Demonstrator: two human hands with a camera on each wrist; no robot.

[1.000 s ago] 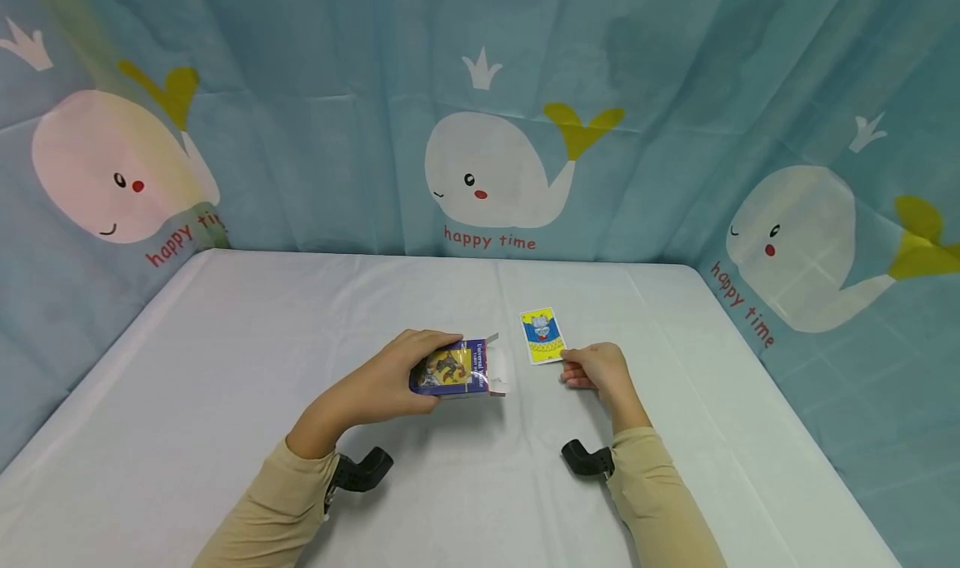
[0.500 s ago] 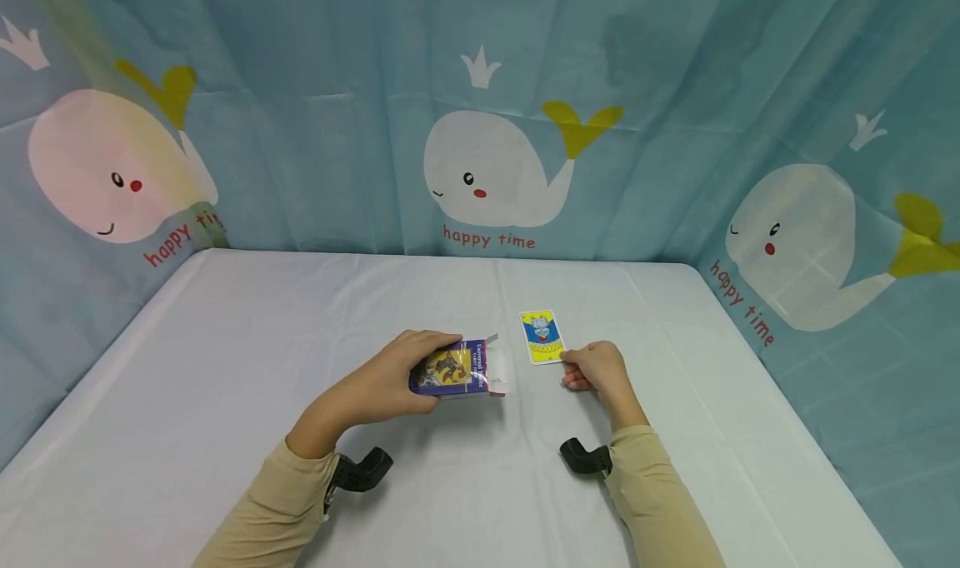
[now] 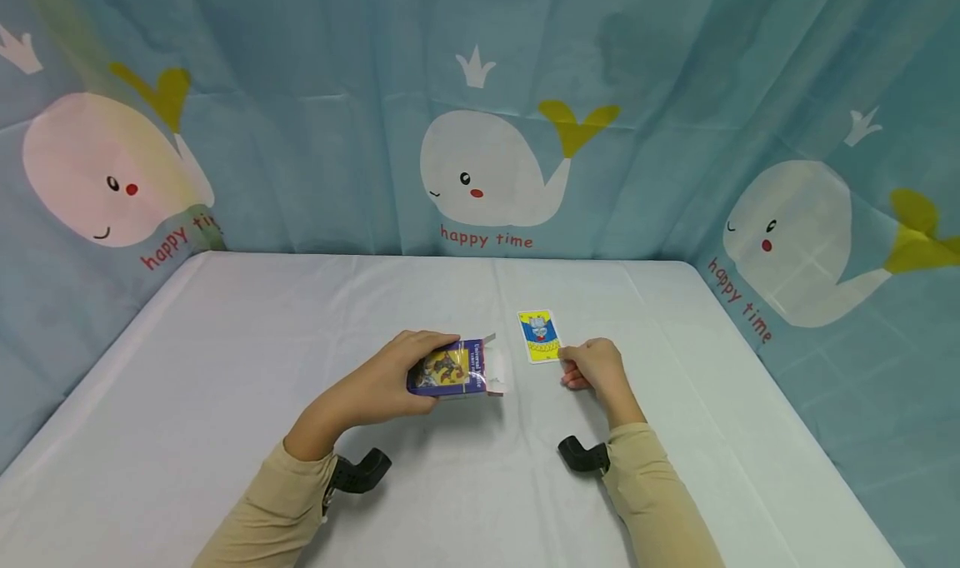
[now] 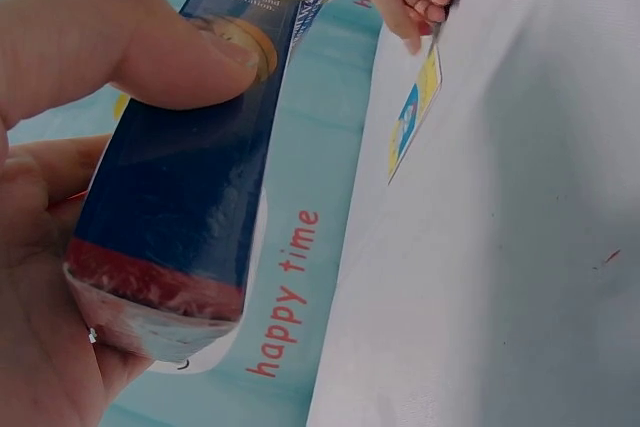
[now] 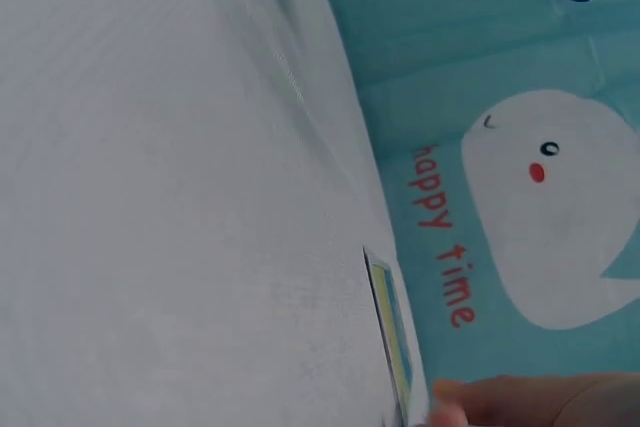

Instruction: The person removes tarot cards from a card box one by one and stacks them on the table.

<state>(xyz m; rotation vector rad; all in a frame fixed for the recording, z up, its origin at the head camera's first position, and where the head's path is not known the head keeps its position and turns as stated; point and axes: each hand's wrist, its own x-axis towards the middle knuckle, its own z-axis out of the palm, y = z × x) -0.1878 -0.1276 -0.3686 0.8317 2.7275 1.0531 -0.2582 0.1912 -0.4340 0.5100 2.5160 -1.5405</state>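
My left hand (image 3: 367,385) grips a small purple tarot card box (image 3: 448,368) from its left side. Its yellow picture faces up, and a torn or unfolded end flap points right. In the left wrist view the thumb (image 4: 180,57) presses the dark blue narrow side of the box, which has clear film at its near end. To the right of the box, my right hand (image 3: 596,366) pinches the lower right corner of a yellow and blue card (image 3: 538,335). In the right wrist view the card (image 5: 392,332) appears almost edge-on, with fingertips (image 5: 530,402) at its lower end.
A white cloth covers the table (image 3: 262,335). Behind it and along both sides hangs a teal curtain (image 3: 330,160) printed with whales. Black wrist mounts (image 3: 362,471) stick out from both tan sleeves (image 3: 660,501).
The head view shifts slightly. Both hands keep their places, with the box in the left and the card corner in the right.
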